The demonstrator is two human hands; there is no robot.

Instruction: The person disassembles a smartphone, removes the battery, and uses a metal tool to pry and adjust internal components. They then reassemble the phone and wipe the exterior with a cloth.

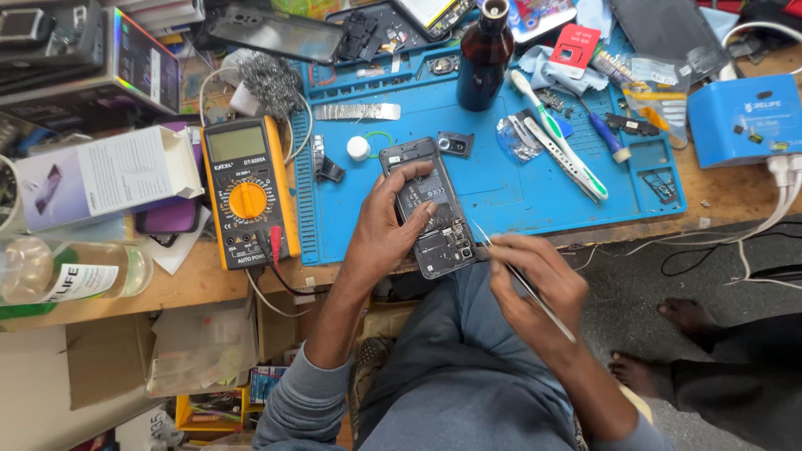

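An opened smartphone (422, 179) with its back cover off lies on a blue work mat (501, 192) at the near edge of a wooden bench. My left hand (386, 227) rests on the phone and holds it down, fingers spread over its middle. My right hand (535, 280) pinches thin metal tweezers (551, 311), whose tip points at the phone's lower right corner. A small camera module (454, 144) sits on the mat just beyond the phone.
A yellow multimeter (248, 190) lies left of the mat. A dark bottle (484, 52), toothbrush (558, 134), blue-handled screwdriver (603, 134), white cap (357, 148) and foil strip (357, 111) sit on the mat. A blue box (743, 117) is at right. Another person's bare feet (668, 342) stand right.
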